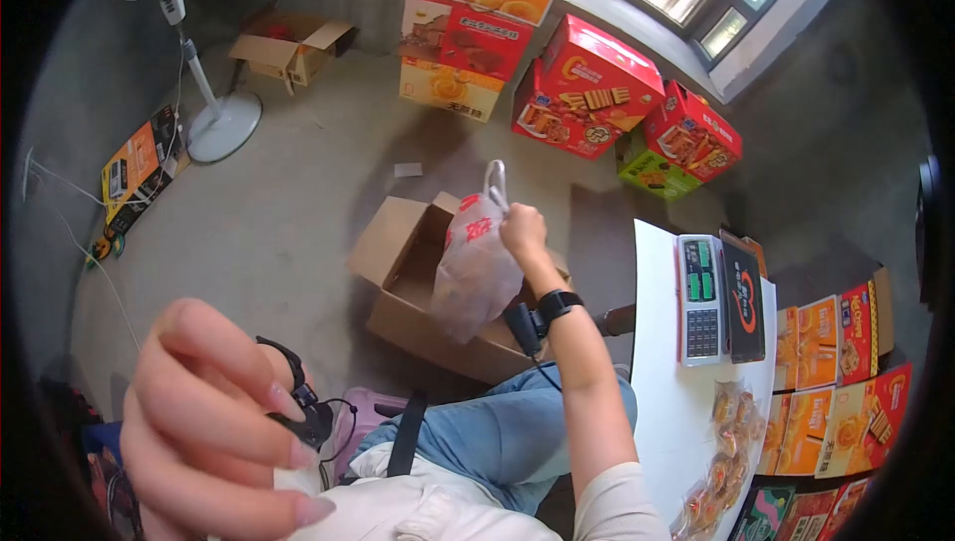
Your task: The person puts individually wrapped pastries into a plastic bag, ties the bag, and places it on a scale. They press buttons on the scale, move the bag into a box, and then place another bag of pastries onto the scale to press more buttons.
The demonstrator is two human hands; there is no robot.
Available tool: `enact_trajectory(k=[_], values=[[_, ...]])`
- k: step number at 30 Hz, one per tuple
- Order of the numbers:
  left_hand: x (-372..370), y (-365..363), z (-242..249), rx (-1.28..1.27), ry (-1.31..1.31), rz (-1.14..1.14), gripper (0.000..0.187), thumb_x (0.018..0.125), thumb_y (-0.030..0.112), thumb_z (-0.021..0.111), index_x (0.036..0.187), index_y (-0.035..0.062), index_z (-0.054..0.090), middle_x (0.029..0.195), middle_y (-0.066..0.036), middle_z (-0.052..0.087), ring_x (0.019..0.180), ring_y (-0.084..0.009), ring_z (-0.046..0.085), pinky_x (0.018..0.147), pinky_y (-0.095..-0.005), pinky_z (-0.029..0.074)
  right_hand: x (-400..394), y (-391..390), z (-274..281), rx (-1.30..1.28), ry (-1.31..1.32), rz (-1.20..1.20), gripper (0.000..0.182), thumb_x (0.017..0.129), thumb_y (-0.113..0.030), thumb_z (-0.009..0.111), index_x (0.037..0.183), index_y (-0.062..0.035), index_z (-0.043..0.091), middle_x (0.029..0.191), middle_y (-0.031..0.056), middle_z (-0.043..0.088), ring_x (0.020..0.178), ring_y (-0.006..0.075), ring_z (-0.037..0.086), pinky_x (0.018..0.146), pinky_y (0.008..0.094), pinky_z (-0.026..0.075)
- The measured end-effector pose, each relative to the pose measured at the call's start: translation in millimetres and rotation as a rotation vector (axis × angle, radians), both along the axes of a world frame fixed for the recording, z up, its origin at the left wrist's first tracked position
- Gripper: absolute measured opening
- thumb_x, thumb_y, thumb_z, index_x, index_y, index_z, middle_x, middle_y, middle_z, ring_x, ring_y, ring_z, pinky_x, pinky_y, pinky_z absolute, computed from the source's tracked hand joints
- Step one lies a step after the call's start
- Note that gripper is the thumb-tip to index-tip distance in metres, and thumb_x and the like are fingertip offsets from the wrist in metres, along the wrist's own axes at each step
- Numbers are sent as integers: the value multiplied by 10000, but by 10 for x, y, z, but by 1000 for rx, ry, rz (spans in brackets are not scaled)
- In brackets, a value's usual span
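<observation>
Your right hand (524,230) is closed around the top of a plastic bag (476,272), just below its handle (494,178), and the bag hangs above the open cardboard box (413,337); I cannot tell if its bottom touches the box. Your left hand (214,412) is raised near the camera with curled fingers, and I cannot tell whether it holds something. The bag seems soft and rather light, since one hand carries it, but its thin film may slip or stretch. The gathered neck or the handle is probably the safest place to grip, with a palm below if the contents are fragile. The bag looks whitish and half clear, wrinkled, with red printing near the top; what is inside is not clear.
</observation>
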State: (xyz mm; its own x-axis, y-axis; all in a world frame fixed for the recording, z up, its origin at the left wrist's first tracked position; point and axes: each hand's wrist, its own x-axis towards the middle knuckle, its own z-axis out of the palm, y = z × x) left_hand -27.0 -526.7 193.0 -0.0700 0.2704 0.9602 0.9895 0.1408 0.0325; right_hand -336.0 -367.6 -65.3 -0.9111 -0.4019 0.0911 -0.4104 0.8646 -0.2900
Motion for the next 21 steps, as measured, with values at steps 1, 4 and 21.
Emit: enact_trajectory(k=[1,4,21], values=[[251,105,4,67,-342,377,192,859,359,515,1043,317,478,766,-17,524,632,-167,443,542,-295,368,-5,6,16,1,-7,10,137,706,-83,531,768,-24,639,795,222,618,774,373,610,710,428,490],[77,-128,-257,29,-440,566,285,799,439,594,805,154,596,800,1,531,663,-150,444,600,-282,367,-28,-13,111,-59,14,19,148,746,-128,549,765,2,618,790,236,604,764,403,590,694,460,468],[0,-105,-218,42,-14,173,482,909,325,425,1247,613,237,801,19,466,645,-144,397,578,-323,367,483,-156,-1105,-249,-49,67,202,742,-54,480,872,70,573,760,286,576,761,425,582,670,474,472]])
